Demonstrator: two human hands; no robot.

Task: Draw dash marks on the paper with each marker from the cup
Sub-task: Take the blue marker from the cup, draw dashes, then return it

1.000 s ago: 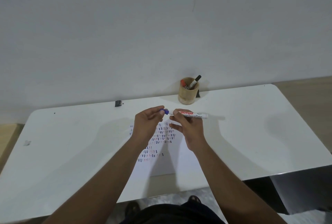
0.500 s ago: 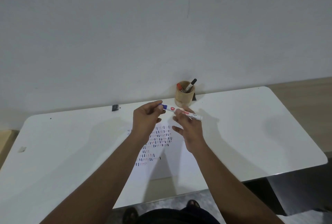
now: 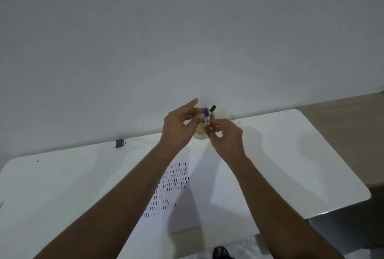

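Whereas a second ago both hands hovered over the paper with the marker lying level between them, they have since travelled to the far edge of the tabletop point(image 3: 291, 155), against the wall, and the marker now stands nearly upright. The white tabletop carries the paper point(image 3: 199, 192) near its front edge, well behind the hands now, with rows of dark blue and red dash marks point(image 3: 174, 177) on its left part. A small black object point(image 3: 119, 143) sits by the wall to the left. The left hand point(image 3: 178, 128) is spread loosely, index finger pointing up, its grip wide and touching nothing clearly. The right hand point(image 3: 226, 136) has a narrow grip pinched on the lower barrel of the blue marker point(image 3: 206, 116), purple-blue cap uppermost. The wooden cup point(image 3: 201, 134) is mostly hidden behind both hands; only its pale lower wall shows. A black marker point(image 3: 212, 108) pokes out of the cup, just beside the blue cap.
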